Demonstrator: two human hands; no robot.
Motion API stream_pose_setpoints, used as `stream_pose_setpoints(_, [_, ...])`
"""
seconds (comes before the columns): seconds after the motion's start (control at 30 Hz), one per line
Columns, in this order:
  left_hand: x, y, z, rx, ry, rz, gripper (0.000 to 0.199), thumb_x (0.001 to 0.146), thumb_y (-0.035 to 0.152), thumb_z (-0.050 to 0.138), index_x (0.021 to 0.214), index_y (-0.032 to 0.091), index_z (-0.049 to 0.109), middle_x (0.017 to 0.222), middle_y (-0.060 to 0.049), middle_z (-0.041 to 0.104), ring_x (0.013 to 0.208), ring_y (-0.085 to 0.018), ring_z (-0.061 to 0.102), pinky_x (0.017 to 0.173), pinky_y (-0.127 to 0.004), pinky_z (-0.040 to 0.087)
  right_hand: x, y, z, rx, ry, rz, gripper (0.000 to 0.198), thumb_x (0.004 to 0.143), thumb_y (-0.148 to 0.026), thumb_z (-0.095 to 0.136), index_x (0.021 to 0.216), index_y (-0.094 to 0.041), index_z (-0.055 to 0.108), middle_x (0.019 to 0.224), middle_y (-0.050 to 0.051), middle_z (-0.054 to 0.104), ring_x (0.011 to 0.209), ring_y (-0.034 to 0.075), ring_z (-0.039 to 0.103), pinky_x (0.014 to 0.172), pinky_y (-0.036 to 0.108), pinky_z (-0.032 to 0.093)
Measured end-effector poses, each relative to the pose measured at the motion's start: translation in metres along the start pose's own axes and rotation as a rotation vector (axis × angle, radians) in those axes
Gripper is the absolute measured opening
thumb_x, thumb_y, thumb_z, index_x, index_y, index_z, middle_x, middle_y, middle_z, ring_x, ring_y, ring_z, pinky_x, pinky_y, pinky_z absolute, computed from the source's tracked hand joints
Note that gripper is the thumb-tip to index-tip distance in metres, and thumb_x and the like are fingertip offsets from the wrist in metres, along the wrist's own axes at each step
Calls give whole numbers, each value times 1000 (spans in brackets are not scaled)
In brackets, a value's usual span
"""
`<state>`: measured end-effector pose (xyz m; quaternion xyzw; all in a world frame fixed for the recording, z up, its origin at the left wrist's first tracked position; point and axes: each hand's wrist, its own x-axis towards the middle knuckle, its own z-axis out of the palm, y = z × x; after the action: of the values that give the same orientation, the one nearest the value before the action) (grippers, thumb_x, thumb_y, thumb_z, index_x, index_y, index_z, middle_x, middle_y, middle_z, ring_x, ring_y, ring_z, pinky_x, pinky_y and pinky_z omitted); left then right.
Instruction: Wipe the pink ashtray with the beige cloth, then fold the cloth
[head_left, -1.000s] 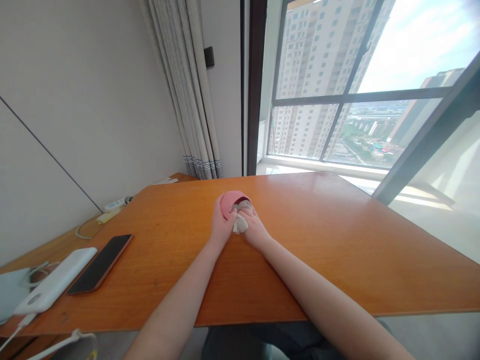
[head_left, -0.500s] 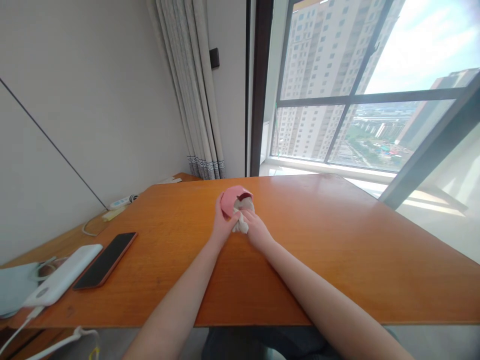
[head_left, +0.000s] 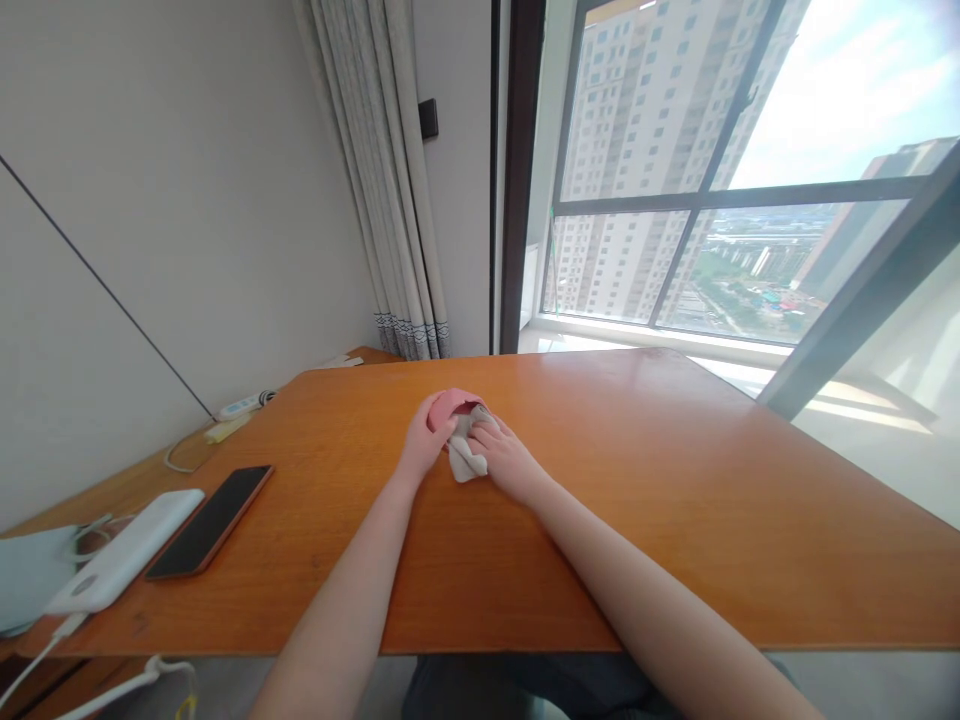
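Observation:
A small pink bowl (head_left: pixel 450 401) is held tilted over the middle of the table, its opening turned toward me and to the right. My left hand (head_left: pixel 421 440) grips it from the left, with the thumb at the near rim. In my right hand (head_left: pixel 511 462) is a crumpled white cloth (head_left: pixel 467 464), pressed by the fingers at the bowl's opening. Part of the cloth hangs loose below the bowl, between both hands. The bowl's inside is mostly hidden by the cloth and fingers.
On the left of the wooden table (head_left: pixel 675 500) lie a dark phone (head_left: pixel 211 522) and a white power bank (head_left: pixel 127 550) with a cable. Farther back along the wall is a power strip (head_left: pixel 240 406). A curtain (head_left: pixel 394 200) and a large window stand behind.
The bowl and both hands have shifted slightly left and nearer to me. The bowl's tilt has changed, and more of the cloth now hangs out below it.

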<state>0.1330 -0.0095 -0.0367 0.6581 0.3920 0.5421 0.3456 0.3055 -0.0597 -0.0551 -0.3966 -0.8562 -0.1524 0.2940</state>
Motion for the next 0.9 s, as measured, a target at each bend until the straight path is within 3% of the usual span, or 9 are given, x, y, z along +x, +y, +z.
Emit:
stream_pose_setpoints(0.1, [-6,3,10,-128,25,-40,65,69,36,67,128,21,44,131,-11,49,122,-26,45,102,-40,36,1,-3,4,3,27,31,13,89,-19,47,89,-20,60,86,5,57,92,19,50,94,40,40])
stream_pose_setpoints(0.23, [-18,14,30,-302,-47,-11,83,69,40,69,137,22,27,140,-12,39,127,-24,41,102,-35,36,1,-5,1,95,116,133,19,88,-14,43,95,-18,60,85,7,55,84,19,48,77,35,46])
stream_pose_setpoints(0.47, [-22,11,32,-309,38,-108,54,75,39,61,122,21,43,127,-9,51,117,-23,50,100,-37,39,0,-12,5,280,84,184,27,83,-10,43,103,-18,59,85,6,55,82,18,49,72,31,47])
stream_pose_setpoints(0.7, [-13,16,20,-376,5,-93,55,73,37,63,123,20,48,126,-10,54,116,-24,51,95,-36,43,5,-9,-14,189,71,111,18,85,-14,46,94,-18,61,80,5,56,81,18,48,72,31,45])
stream_pose_setpoints(0.9, [-4,22,6,-422,-86,-194,62,69,40,65,125,17,49,120,-11,59,107,-26,57,83,-36,50,7,-6,-28,110,26,14,18,90,-19,46,101,-21,60,89,4,59,93,18,50,91,37,40])
